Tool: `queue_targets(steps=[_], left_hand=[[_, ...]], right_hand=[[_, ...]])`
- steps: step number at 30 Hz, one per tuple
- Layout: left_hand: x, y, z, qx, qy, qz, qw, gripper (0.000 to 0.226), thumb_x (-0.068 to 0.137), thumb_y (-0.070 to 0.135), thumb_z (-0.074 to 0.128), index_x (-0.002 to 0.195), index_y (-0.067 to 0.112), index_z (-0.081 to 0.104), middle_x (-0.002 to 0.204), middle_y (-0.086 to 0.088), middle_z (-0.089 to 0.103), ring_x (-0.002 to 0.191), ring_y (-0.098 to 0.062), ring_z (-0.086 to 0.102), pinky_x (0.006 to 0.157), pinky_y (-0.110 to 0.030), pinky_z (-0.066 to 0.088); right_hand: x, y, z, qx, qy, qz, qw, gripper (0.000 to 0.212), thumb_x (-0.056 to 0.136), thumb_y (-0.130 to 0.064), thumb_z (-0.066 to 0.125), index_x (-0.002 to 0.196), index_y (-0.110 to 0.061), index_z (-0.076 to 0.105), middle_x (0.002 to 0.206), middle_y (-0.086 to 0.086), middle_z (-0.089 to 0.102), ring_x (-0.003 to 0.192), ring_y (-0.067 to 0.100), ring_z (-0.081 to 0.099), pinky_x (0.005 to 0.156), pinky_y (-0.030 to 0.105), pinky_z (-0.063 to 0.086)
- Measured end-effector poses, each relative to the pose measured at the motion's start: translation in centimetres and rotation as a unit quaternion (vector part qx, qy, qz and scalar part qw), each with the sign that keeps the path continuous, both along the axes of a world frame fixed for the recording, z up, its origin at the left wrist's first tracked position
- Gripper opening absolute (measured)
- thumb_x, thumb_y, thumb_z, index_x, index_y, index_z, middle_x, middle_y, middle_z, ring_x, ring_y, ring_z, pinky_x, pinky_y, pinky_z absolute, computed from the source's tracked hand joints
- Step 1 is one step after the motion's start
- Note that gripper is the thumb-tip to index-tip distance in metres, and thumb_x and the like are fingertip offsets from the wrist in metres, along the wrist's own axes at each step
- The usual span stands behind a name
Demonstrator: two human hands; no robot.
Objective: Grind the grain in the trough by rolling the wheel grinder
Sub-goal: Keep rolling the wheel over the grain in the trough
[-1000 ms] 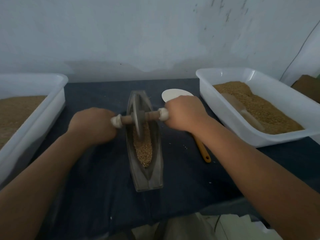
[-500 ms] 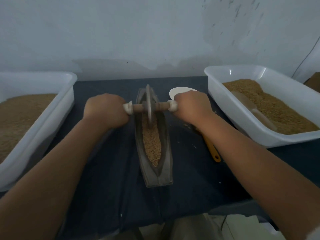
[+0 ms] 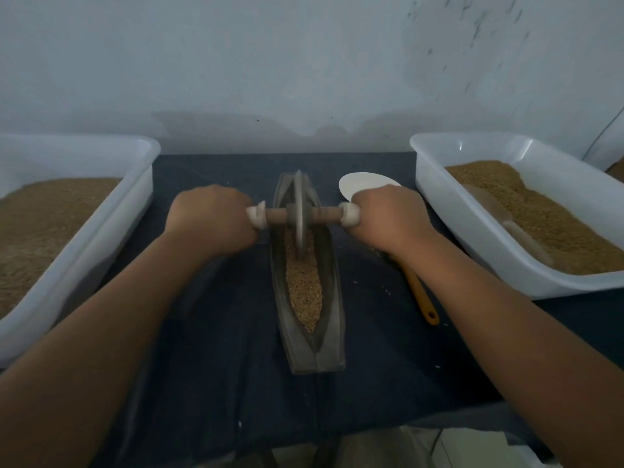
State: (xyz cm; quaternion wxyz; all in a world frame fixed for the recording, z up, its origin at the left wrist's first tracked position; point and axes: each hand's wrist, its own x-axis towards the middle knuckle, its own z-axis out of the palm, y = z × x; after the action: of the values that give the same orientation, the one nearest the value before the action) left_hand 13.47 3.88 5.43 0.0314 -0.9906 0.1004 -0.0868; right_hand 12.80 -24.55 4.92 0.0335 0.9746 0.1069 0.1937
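Wheel grinder (image 3: 299, 211) sits in the far half of the trough (image 3: 332, 315). The disc stands upright on edge, with its lower rim down in the grain (image 3: 304, 288).

Its axle (image 3: 277, 216) runs left-right, square across the trough. The disc plane lines up with the trough's length.

Left grip (image 3: 211, 219): fully closed round the left end of the axle, fingers wrapped under, back of the hand up. Right grip (image 3: 388, 219): same on the right end.

A white wrap (image 3: 349, 214) shows on the axle just inboard of each fist, with bare wood between the wraps and the hub. The wheel sits midway between the two grips. Both fists are level with each other, outside the trough walls.

Trough is boat-shaped, long axis running from the person toward the wall (image 3: 304, 62). It stands mid-bench (image 3: 219, 332) on a dark cloth. Grain fills the groove from the wheel back to the near end, tapering to a point there.

Rest:
- White tub (image 3: 101, 238) on the left of the bench, holding brown grain.
- White tub (image 3: 472, 238) on the right, also with grain. A pale scoop (image 3: 506, 228) lies on top of it.
- White round plate (image 3: 358, 185) just beyond the right grip, partly hidden by it.
- Orange-handled tool (image 3: 420, 295) flat on the cloth right of the trough. Its head is hidden under the right wrist and its handle points toward the person.
- A few loose grains on the cloth near that tool.
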Motion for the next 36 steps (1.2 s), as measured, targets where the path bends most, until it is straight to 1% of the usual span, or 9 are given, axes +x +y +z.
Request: queue_targets(steps=[6, 10, 16, 19, 24, 27, 30, 32, 36], left_hand=[[-2.3, 0.0, 0.1, 0.032, -0.005, -0.044, 0.999, 0.024, 0.084, 0.048, 0.051, 0.071, 0.029, 0.057, 0.068, 0.010, 0.057, 0.061, -0.016, 0.054, 0.055, -0.029, 0.039], [-6.5, 2.0, -1.4, 0.033, -0.036, -0.107, 0.993, 0.027, 0.077, 0.057, 0.048, 0.066, 0.033, 0.050, 0.058, 0.011, 0.050, 0.053, -0.010, 0.049, 0.049, -0.026, 0.033], [-1.6, 1.3, -2.1, -0.019, 0.027, -0.024, 0.999, 0.024, 0.081, 0.051, 0.052, 0.072, 0.031, 0.061, 0.071, 0.012, 0.061, 0.064, -0.012, 0.057, 0.056, -0.029, 0.041], [0.8, 1.0, -1.9, -0.040, -0.005, 0.009, 0.999, 0.027, 0.077, 0.053, 0.047, 0.074, 0.030, 0.060, 0.074, 0.011, 0.058, 0.067, -0.018, 0.055, 0.060, -0.032, 0.042], [-2.6, 1.3, -1.7, -0.014, -0.002, -0.039, 0.999, 0.027, 0.083, 0.050, 0.050, 0.067, 0.028, 0.054, 0.065, 0.012, 0.052, 0.061, -0.016, 0.052, 0.056, -0.030, 0.038], [-5.8, 2.0, -2.4, -0.007, -0.024, -0.079, 0.997, 0.031, 0.083, 0.054, 0.054, 0.064, 0.029, 0.051, 0.059, 0.012, 0.052, 0.052, -0.009, 0.048, 0.048, -0.025, 0.027], [-6.2, 2.3, -2.5, -0.005, -0.020, -0.083, 0.996, 0.030, 0.077, 0.057, 0.052, 0.064, 0.031, 0.051, 0.057, 0.012, 0.052, 0.050, -0.008, 0.048, 0.047, -0.024, 0.026], [-4.8, 1.8, -2.3, -0.006, -0.017, -0.063, 0.998, 0.028, 0.077, 0.054, 0.054, 0.064, 0.030, 0.054, 0.059, 0.011, 0.054, 0.053, -0.009, 0.050, 0.048, -0.024, 0.028], [-0.1, 0.2, -1.2, -0.005, -0.023, -0.009, 1.000, 0.022, 0.075, 0.046, 0.055, 0.065, 0.026, 0.058, 0.066, 0.009, 0.058, 0.057, -0.014, 0.052, 0.053, -0.027, 0.035]], right_hand=[[-1.8, -1.4, -0.7, 0.011, 0.090, 0.010, 0.996, 0.037, 0.089, -0.056, 0.052, 0.071, -0.025, 0.057, 0.068, -0.005, 0.060, 0.066, 0.016, 0.058, 0.054, 0.030, 0.039], [-5.9, -2.9, 0.4, 0.026, 0.233, 0.050, 0.971, 0.039, 0.065, -0.068, 0.046, 0.066, -0.032, 0.061, 0.064, -0.010, 0.063, 0.059, 0.003, 0.059, 0.051, 0.030, 0.042], [-2.3, -0.5, 0.3, -0.035, 0.011, 0.034, 0.999, 0.040, 0.089, -0.055, 0.054, 0.062, -0.025, 0.050, 0.059, -0.004, 0.050, 0.055, 0.015, 0.049, 0.050, 0.030, 0.037], [0.6, 0.8, 0.9, -0.019, -0.008, 0.013, 1.000, 0.042, 0.092, -0.053, 0.053, 0.065, -0.021, 0.048, 0.061, -0.003, 0.049, 0.056, 0.018, 0.049, 0.050, 0.030, 0.033], [-1.8, -0.4, 0.7, 0.005, 0.072, 0.033, 0.997, 0.044, 0.087, -0.065, 0.049, 0.067, -0.027, 0.059, 0.064, -0.007, 0.058, 0.062, 0.014, 0.058, 0.055, 0.032, 0.044], [-5.2, -1.7, 1.5, 0.019, 0.174, 0.048, 0.983, 0.050, 0.063, -0.072, 0.037, 0.071, -0.033, 0.066, 0.060, -0.010, 0.064, 0.054, 0.006, 0.059, 0.050, 0.031, 0.048], [-5.7, -2.2, 1.8, 0.028, 0.261, 0.052, 0.964, 0.029, 0.062, -0.068, 0.052, 0.083, -0.052, 0.064, 0.071, -0.027, 0.066, 0.059, 0.004, 0.063, 0.049, 0.029, 0.043], [-4.1, -1.8, 1.0, 0.002, 0.202, 0.020, 0.979, 0.031, 0.074, -0.063, 0.058, 0.071, -0.033, 0.065, 0.063, -0.007, 0.064, 0.059, 0.008, 0.060, 0.053, 0.031, 0.046], [-0.3, -0.1, -0.3, 0.012, 0.019, -0.002, 1.000, 0.037, 0.089, -0.051, 0.052, 0.066, -0.023, 0.050, 0.065, -0.004, 0.054, 0.062, 0.021, 0.054, 0.055, 0.031, 0.039]])
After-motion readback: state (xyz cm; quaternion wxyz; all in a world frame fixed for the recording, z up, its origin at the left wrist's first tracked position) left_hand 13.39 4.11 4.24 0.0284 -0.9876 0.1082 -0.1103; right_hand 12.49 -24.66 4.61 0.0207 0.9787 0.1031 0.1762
